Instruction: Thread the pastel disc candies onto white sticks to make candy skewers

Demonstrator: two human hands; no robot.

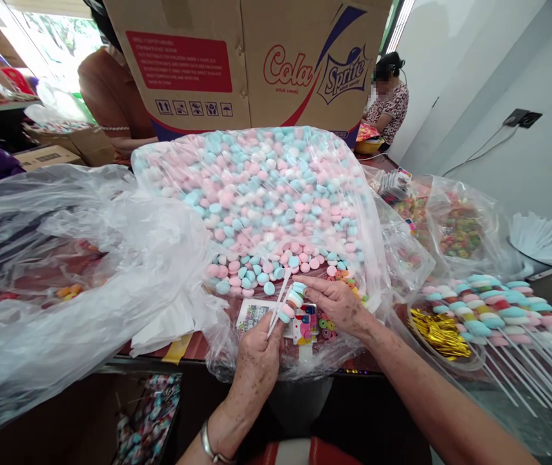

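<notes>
My left hand [259, 355], with a metal bangle at the wrist, is closed around white sticks [279, 302] and the lower end of a candy skewer [287, 312]. The skewer carries pink, blue, white and brownish pieces and leans up to the right. At its upper end, the fingers of my right hand [341, 305] pinch a light blue marshmallow [299, 288]. Just beyond both hands lie loose pink and blue marshmallows [251, 276], spilling from a large clear bag [256, 187]. Printed cards [303, 328] and small gummy rings [327, 327] lie beneath my hands.
Finished marshmallow skewers [498, 310] are stacked at right, beside a bowl of gold ties [438, 332]. White sticks [544, 239] fan out behind them. Crumpled plastic [150, 245] covers the left side. A large carton [256, 64] stands behind; a person [389, 103] sits beyond.
</notes>
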